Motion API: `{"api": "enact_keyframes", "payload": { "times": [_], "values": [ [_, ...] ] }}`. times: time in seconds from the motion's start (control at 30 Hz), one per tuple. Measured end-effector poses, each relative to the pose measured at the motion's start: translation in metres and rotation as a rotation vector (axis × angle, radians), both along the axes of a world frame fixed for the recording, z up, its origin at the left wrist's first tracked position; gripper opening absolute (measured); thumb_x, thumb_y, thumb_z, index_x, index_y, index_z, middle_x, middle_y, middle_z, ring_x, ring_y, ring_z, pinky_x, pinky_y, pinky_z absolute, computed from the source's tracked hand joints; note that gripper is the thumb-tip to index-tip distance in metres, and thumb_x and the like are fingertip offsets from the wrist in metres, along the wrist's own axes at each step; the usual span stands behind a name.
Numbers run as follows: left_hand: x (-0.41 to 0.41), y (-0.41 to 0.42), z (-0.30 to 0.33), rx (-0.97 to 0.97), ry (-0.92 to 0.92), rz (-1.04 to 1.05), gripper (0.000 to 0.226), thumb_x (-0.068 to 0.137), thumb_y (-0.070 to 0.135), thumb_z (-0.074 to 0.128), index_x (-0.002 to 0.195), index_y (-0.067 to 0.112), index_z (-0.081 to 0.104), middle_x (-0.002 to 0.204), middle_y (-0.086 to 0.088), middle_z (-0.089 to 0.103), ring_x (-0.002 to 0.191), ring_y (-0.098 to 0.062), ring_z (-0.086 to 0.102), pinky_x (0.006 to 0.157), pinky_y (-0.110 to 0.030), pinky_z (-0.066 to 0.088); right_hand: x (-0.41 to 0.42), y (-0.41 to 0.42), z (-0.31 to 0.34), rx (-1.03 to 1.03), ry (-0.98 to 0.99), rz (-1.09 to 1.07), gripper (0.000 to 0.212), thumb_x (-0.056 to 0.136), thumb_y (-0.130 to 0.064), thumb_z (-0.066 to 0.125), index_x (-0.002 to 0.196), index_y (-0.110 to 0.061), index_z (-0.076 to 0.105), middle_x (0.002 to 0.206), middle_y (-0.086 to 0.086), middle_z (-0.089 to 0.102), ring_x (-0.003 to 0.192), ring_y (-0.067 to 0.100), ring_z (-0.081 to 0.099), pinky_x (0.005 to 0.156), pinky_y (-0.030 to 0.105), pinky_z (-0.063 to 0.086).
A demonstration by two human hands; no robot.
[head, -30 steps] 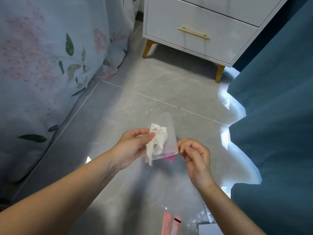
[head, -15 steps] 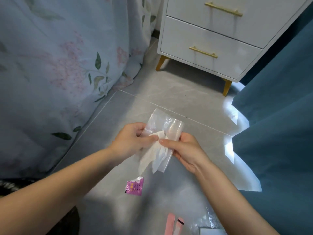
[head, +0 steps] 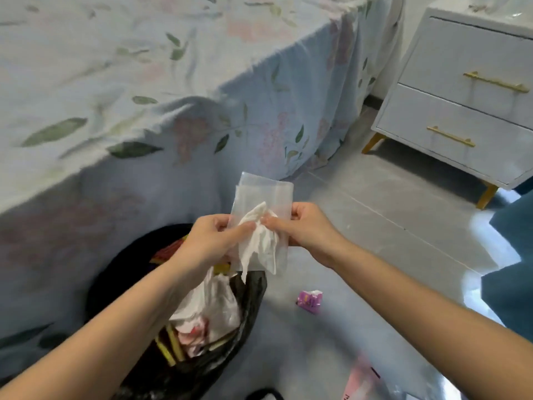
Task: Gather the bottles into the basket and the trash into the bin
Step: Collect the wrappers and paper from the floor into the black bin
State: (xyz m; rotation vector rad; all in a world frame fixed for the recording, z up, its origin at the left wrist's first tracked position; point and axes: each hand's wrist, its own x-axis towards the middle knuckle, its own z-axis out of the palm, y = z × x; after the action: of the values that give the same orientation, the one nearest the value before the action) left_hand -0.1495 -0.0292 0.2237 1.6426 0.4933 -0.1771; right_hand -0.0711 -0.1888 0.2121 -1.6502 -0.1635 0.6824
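Grey tile floor [head: 375, 226], bin [head: 202, 368] lower centre. Left hand [head: 213, 241] and right hand [head: 305, 226] each pinch clear wrapper [head: 261, 194] plus tissue [head: 259, 243], mid-frame. Advice: shift left over bin opening, release both together.

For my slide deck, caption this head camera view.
Both hands hold a clear wrapper and crumpled tissue above the trash bin.

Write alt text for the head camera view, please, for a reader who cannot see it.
Two hands, left hand and right hand, hold a clear plastic bag and a crumpled white tissue above a black-lined trash bin beside a floral-covered bed. A small purple wrapper lies on the grey floor.
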Motion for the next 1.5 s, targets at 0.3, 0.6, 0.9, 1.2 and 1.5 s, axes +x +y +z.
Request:
{"api": "enact_keyframes", "payload": {
  "times": [0.3,0.6,0.9,1.2,1.5],
  "values": [
    [-0.116,0.092,-0.015,0.312,0.089,0.386,0.028,0.080,0.023,0.074,0.104,0.019,0.062,0.101,0.000,0.068,0.090,-0.010,0.064,0.080,-0.035,0.055,-0.053,0.129,-0.032,-0.367,-0.262,0.576,0.039,0.078,-0.039,0.071,0.065,-0.006,0.056,0.062,0.003,0.055,0.060,0.017,0.053,0.054,0.031,0.040],
    [-0.123,0.103,-0.042,0.322,0.132,0.325,0.013,0.088,0.018,0.064,0.100,0.024,0.062,0.090,0.003,0.067,0.090,-0.016,0.067,0.080,-0.038,0.055,-0.066,0.181,-0.097,-1.097,-0.957,0.938,0.027,0.090,-0.015,0.054,0.116,-0.015,0.063,0.121,0.005,0.062,0.112,0.028,0.059,0.070,0.031,0.042],
    [-0.098,0.085,-0.051,0.239,0.085,0.262,0.013,0.089,0.011,0.062,0.091,0.024,0.063,0.083,0.000,0.065,0.079,-0.017,0.066,0.069,-0.030,0.053,-0.013,0.100,-0.013,-0.384,-0.330,0.564,0.037,0.073,-0.036,0.079,0.099,-0.012,0.068,0.079,-0.001,0.071,0.061,0.008,0.065,0.057,0.027,0.057],
    [-0.072,0.047,-0.053,0.178,0.114,0.201,0.006,0.088,0.011,0.063,0.090,0.015,0.066,0.081,-0.005,0.067,0.072,-0.011,0.067,0.065,-0.029,0.052,0.052,-0.044,-0.155,-0.604,-0.149,-0.055,0.034,0.075,-0.018,0.078,0.105,-0.006,0.068,0.079,0.004,0.060,0.067,0.015,0.057,0.050,0.020,0.049],
    [-0.070,0.032,-0.063,0.114,0.185,0.268,0.012,0.093,0.009,0.054,0.098,0.013,0.064,0.089,-0.005,0.070,0.076,-0.016,0.066,0.066,-0.028,0.051,-0.021,-0.078,-0.274,-0.927,-0.229,0.085,0.049,0.062,-0.037,0.084,0.104,-0.024,0.062,0.111,0.004,0.047,0.104,0.028,0.047,0.089,0.031,0.042]
  ]
}}
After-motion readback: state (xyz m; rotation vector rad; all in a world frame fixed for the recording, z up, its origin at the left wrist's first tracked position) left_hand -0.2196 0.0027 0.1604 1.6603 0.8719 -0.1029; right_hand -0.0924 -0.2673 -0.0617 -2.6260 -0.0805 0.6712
